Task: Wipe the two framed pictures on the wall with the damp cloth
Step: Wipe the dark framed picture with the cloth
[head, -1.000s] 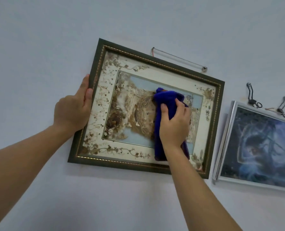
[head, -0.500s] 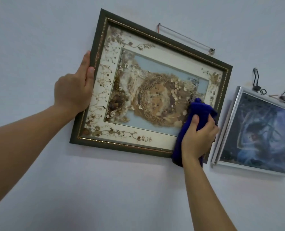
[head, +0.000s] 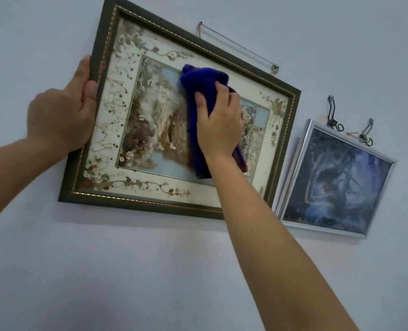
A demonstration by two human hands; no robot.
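A large picture in a dark green and gold frame (head: 198, 46) hangs tilted on the pale wall, with a cream floral mat around a brown nest image. My left hand (head: 62, 115) grips the frame's left edge. My right hand (head: 218, 125) presses a dark blue cloth (head: 203, 80) flat against the glass near the picture's middle, and the cloth hangs down past my wrist. To the right hangs a smaller picture in a silver frame (head: 300, 168) with a blue, dark image; nothing touches it.
A thin wire on two wall pins (head: 238, 47) shows above the large frame. Two dark hooks (head: 334, 115) hold the small picture's top edge. Bare wall (head: 126, 271) fills the space below both pictures.
My right hand has slid the cloth from the large picture's lower right corner up and left to its middle. The view has moved closer. My left hand keeps its hold on the frame.
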